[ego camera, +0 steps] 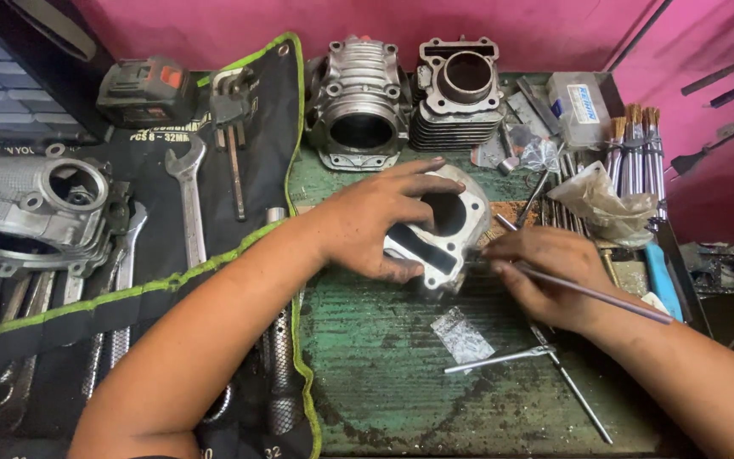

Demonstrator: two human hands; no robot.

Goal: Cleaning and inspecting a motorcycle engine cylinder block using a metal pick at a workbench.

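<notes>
My left hand (pixel 375 217) grips a grey metal engine cylinder block (pixel 456 234) tilted on the green workbench (pixel 384 365), fingers over its top and thumb under its near edge. My right hand (pixel 545 272) holds a long thin metal rod (pixel 592 291) like a pen, its tip touching the block's right side. The block's round bore faces up toward me.
Two more engine cylinders (pixel 358 102) (pixel 460 89) stand at the back. A black tool roll (pixel 155 255) with wrenches and another cylinder part (pixel 36 208) lies left. Loose rods (pixel 503 359), a small plastic bag (pixel 462 336), brushes (pixel 635 144) and a blue-handled tool (pixel 663 280) sit right.
</notes>
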